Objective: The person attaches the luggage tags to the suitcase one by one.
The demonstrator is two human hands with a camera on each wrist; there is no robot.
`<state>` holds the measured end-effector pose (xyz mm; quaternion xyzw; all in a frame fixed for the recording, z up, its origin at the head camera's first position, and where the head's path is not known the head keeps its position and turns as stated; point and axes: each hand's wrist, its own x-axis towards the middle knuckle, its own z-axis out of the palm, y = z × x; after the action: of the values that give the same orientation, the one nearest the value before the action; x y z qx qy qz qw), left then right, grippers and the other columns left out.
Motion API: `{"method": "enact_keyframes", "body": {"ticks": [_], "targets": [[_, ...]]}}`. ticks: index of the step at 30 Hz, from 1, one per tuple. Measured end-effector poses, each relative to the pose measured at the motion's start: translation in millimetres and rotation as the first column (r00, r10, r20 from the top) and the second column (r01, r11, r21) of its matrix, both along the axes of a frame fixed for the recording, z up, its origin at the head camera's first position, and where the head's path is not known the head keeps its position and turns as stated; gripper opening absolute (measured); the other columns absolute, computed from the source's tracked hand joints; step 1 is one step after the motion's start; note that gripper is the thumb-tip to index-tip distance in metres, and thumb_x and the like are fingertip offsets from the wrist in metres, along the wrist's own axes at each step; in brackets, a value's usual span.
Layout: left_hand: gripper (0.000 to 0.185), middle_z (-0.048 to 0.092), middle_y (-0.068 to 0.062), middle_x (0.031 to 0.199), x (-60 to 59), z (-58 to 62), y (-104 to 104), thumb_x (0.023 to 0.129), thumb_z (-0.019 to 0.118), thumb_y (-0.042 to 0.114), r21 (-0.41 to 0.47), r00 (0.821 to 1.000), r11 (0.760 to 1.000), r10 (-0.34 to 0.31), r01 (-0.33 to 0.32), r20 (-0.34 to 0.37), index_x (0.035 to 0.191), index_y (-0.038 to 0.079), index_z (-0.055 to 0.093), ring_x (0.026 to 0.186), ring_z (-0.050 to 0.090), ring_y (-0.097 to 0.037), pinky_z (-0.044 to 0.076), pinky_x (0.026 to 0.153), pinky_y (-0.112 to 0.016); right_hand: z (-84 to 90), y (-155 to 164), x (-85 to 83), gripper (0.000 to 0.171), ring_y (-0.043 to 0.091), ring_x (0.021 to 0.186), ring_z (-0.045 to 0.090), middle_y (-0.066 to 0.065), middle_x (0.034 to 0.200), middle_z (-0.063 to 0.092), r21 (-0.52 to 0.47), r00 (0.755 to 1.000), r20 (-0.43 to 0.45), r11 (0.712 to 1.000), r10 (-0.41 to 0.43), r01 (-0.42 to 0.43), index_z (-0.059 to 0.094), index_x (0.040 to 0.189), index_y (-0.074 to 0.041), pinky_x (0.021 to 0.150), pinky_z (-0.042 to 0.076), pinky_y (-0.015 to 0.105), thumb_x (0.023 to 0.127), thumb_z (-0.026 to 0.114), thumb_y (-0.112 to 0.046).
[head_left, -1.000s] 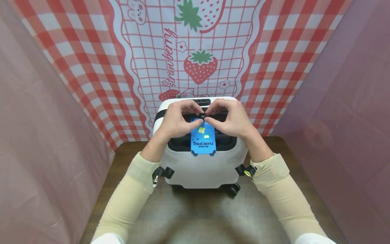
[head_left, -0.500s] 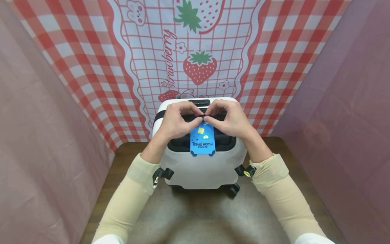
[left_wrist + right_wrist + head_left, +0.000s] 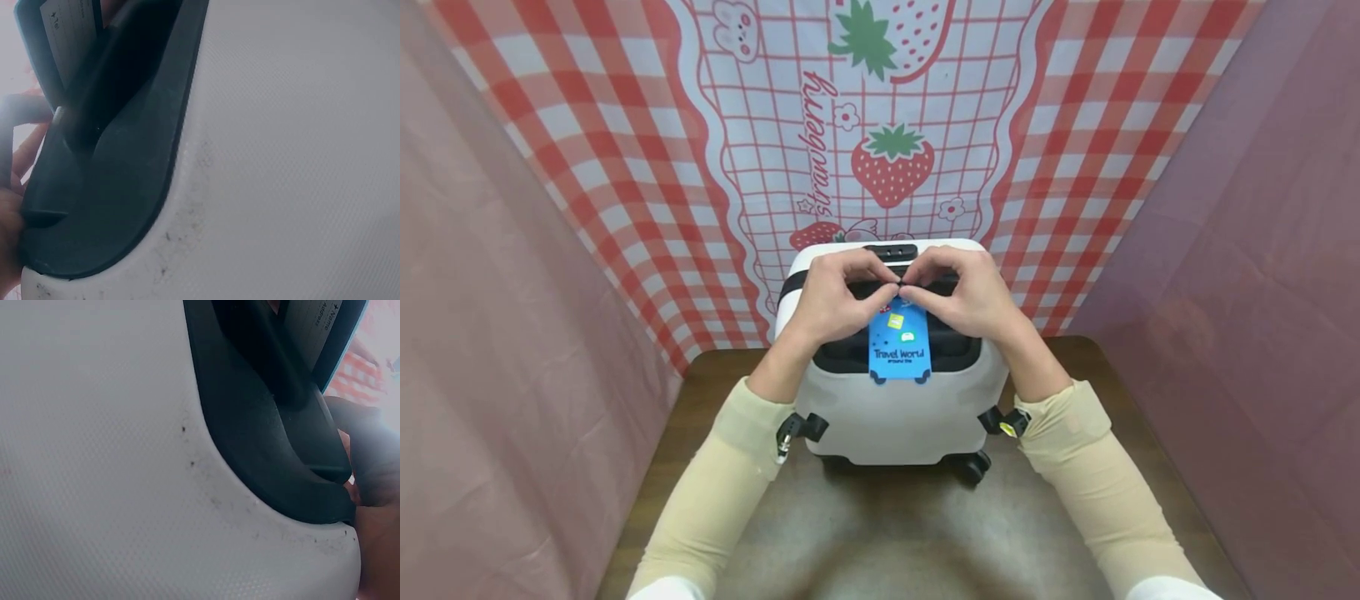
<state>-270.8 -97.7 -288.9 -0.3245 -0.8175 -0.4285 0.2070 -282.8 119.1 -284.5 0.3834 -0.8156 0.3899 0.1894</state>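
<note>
Thumb and fingers have closed right in: the small black strap piece (image 3: 901, 282) that stood out plainly between the fingertips a second ago is down to a dark sliver. The left hand (image 3: 835, 293) is curled into a tight pinch on it, fingertips and thumb nearly together, and the right hand (image 3: 987, 292) mirrors that from the other side, so the two meet at the same spot. Just below hangs the bright blue, flat, suitcase-shaped luggage tag printed "Travel World" (image 3: 901, 343), its top edge hidden by the thumbs, lying in front of the black handle recess (image 3: 842, 357) of the white, textured hard-shell suitcase (image 3: 895, 421). The suitcase hasn't budged on the brown wooden table (image 3: 880, 533), and the tag has barely shifted. From the right wrist we catch the tag's back, with a white paper name-and-address card (image 3: 314, 328); neither wrist view shows the pinch itself. My reading: this has become very fine work, everything turning on that black piece, and with so much covered I can't tell whether it is fastened or loose.
</note>
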Motion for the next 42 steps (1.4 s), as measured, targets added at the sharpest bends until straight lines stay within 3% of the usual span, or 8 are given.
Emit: {"method": "enact_keyframes", "body": {"ticks": [3, 7, 11, 17, 28, 32, 42], "targets": [[0.015, 0.075, -0.004, 0.090, -0.3, -0.5, 0.1, 0.083, 0.078, 0.021, -0.022, 1.000, 1.000, 0.006, -0.006, -0.026, 0.093, 0.011, 0.074, 0.086, 0.073, -0.014, 0.061, 0.086, -0.031, 3.2, 1.4, 0.0, 0.010, 0.007, 0.080, 0.064, -0.003, 0.089, 0.072, 0.012, 0.997, 0.068, 0.999, -0.035, 0.034, 0.073, 0.095, -0.018, 0.079, 0.057, 0.029, 0.088, 0.076, -0.025], [0.016, 0.074, -0.002, 0.091, -0.5, -0.6, 0.6, 0.083, 0.079, 0.022, -0.034, 0.999, 0.999, 0.009, -0.010, -0.039, 0.094, 0.012, 0.074, 0.088, 0.072, -0.012, 0.060, 0.088, -0.029, 10.4, 1.0, -1.4, 0.014, 0.012, 0.082, 0.062, -0.003, 0.095, 0.072, 0.099, 0.974, 0.192, 0.990, -0.122, 0.105, 0.073, 0.104, -0.020, 0.079, 0.055, 0.031, 0.095, 0.067, -0.029], [0.013, 0.073, -0.001, 0.093, -0.3, -1.7, 0.8, 0.084, 0.078, 0.019, -0.033, 0.999, 0.999, -0.027, 0.025, -0.045, 0.094, 0.013, 0.074, 0.091, 0.071, -0.011, 0.059, 0.090, -0.028, 16.0, -1.3, -3.6, 0.018, 0.017, 0.082, 0.060, -0.002, 0.098, 0.071, 0.181, 0.954, 0.266, 0.979, -0.141, 0.094, 0.072, 0.109, -0.021, 0.077, 0.054, 0.032, 0.096, 0.064, -0.031], [0.011, 0.073, -0.002, 0.093, -0.8, -3.0, 2.3, 0.084, 0.078, 0.017, -0.045, 0.995, 0.997, -0.069, 0.066, -0.073, 0.093, 0.012, 0.074, 0.091, 0.067, -0.011, 0.058, 0.087, -0.028, 16.5, -4.9, -6.1, 0.012, 0.018, 0.086, 0.059, -0.001, 0.096, 0.067, 0.126, 0.931, 0.339, 0.987, -0.134, 0.096, 0.068, 0.104, -0.020, 0.075, 0.051, 0.033, 0.096, 0.064, -0.028], [0.014, 0.072, -0.001, 0.094, 0.3, -1.3, 3.0, 0.085, 0.077, 0.020, -0.073, 0.995, 0.997, -0.019, 0.012, -0.100, 0.097, 0.013, 0.073, 0.090, 0.067, -0.010, 0.059, 0.089, -0.027, 10.3, -9.0, -4.2, 0.011, 0.017, 0.070, 0.056, 0.001, 0.084, 0.063, 0.050, 0.975, 0.189, 0.993, -0.117, 0.109, 0.064, 0.103, -0.016, 0.063, 0.048, 0.026, 0.097, 0.063, -0.024], [0.020, 0.073, -0.001, 0.094, 0.8, -0.5, 3.9, 0.083, 0.078, 0.022, -0.073, 0.994, 0.997, -0.001, -0.007, -0.112, 0.101, 0.013, 0.075, 0.088, 0.066, -0.009, 0.059, 0.090, -0.026, 11.3, -9.1, -3.7, 0.011, 0.015, 0.071, 0.058, 0.001, 0.086, 0.066, 0.053, 0.976, 0.174, 0.991, -0.131, 0.124, 0.065, 0.102, -0.015, 0.064, 0.049, 0.025, 0.096, 0.064, -0.024], [0.020, 0.077, -0.001, 0.096, -2.3, 0.6, 3.5, 0.084, 0.079, 0.021, -0.067, 0.997, 0.998, -0.023, 0.018, -0.073, 0.102, 0.014, 0.078, 0.094, 0.069, -0.010, 0.058, 0.089, -0.027, 12.1, -10.0, -3.1, 0.014, 0.019, 0.069, 0.053, 0.006, 0.085, 0.061, 0.098, 0.971, 0.192, 0.987, -0.141, 0.124, 0.063, 0.106, -0.011, 0.061, 0.045, 0.026, 0.099, 0.060, -0.024]]}}
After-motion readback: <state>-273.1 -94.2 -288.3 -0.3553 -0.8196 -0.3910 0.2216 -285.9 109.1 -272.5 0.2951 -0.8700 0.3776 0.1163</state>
